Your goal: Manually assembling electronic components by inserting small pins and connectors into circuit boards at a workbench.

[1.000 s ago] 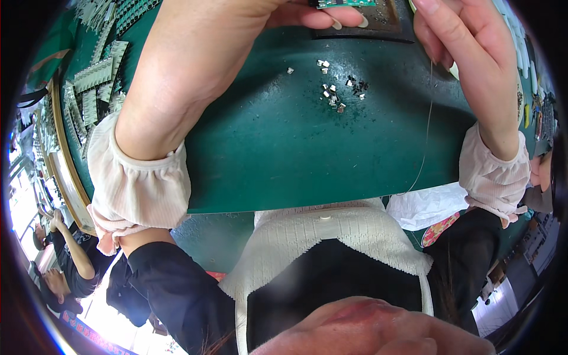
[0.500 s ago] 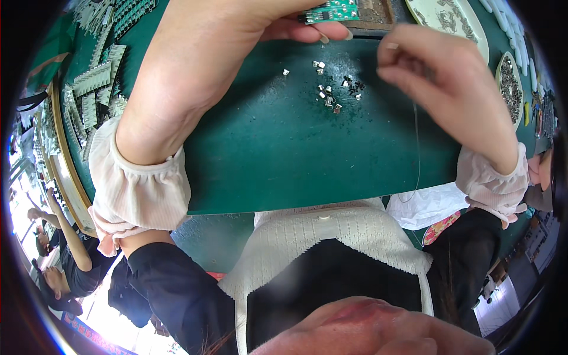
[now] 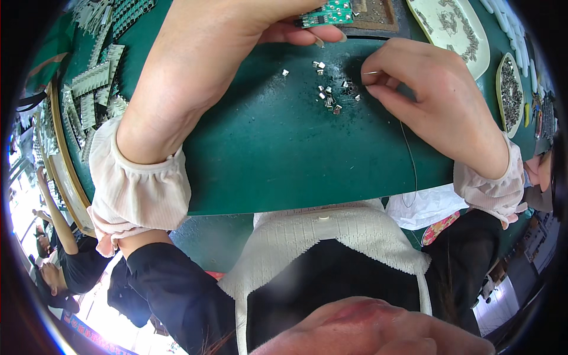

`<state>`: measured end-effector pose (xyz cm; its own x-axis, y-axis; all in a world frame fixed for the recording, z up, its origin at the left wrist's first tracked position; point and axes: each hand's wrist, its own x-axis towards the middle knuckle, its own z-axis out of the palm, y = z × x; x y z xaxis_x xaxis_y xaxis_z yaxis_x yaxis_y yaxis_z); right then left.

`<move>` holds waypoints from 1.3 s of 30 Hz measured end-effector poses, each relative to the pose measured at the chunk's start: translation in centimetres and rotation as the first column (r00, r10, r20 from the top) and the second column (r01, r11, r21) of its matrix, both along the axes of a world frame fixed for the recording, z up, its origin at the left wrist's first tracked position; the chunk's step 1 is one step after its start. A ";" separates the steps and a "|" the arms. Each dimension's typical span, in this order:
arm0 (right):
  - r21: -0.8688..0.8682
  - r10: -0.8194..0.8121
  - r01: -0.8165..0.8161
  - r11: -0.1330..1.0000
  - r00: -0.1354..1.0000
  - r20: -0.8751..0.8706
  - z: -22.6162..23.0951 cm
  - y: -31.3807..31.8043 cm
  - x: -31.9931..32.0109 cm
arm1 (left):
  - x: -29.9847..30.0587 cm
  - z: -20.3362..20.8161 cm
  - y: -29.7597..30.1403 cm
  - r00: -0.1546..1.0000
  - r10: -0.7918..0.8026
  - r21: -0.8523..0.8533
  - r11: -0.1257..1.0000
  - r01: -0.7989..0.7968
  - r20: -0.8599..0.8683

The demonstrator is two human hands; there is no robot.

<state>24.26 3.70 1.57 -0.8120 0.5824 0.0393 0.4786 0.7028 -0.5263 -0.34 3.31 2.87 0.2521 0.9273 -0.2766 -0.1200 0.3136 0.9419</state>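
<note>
I see a person's two bare hands over a green bench [image 3: 307, 160], with a loose pile of small metal pieces [image 3: 329, 92] between the forearms, some silver and some dark. One piece lies apart, left of the pile.

Beyond the pile, the left hand [image 3: 260, 21] holds a green circuit board [image 3: 334, 13], its fingers curled under the near edge. The thumb is cut off from my view, so I cannot tell where it presses. In my view, the board overlaps a brown, shallow tray [image 3: 387, 26] behind the pile.

Just right of the pile, the right hand [image 3: 423, 77] pinches a thin wire [image 3: 410, 149] between thumb and forefinger. A short tip points toward the pile; the rest hangs below the hand and curves down to the bench's near edge.

Farther right of the pile I can make out a cream tray [image 3: 436, 36] of small grey bits, and an oval dish [image 3: 500, 89] of dark ones. Well left of the pile, past the left forearm, pale comb-like strips [image 3: 94, 77] lie heaped.
</note>
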 end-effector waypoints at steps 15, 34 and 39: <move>-0.094 -0.098 0.098 0.991 0.995 0.005 0.6 -0.2 -0.1 | 0.6 0.0 0.1 0.989 0.067 -0.092 0.994 -0.055 0.131; -0.062 -0.430 0.426 0.903 0.894 -0.126 2.8 -0.9 -2.6 | 0.6 -0.6 -0.9 0.990 -0.136 -0.120 0.983 0.140 0.044; 0.089 -0.287 0.296 0.951 0.952 -0.103 1.9 0.5 -2.1 | -0.2 -2.3 -0.6 0.983 -0.116 -0.139 0.981 0.136 0.139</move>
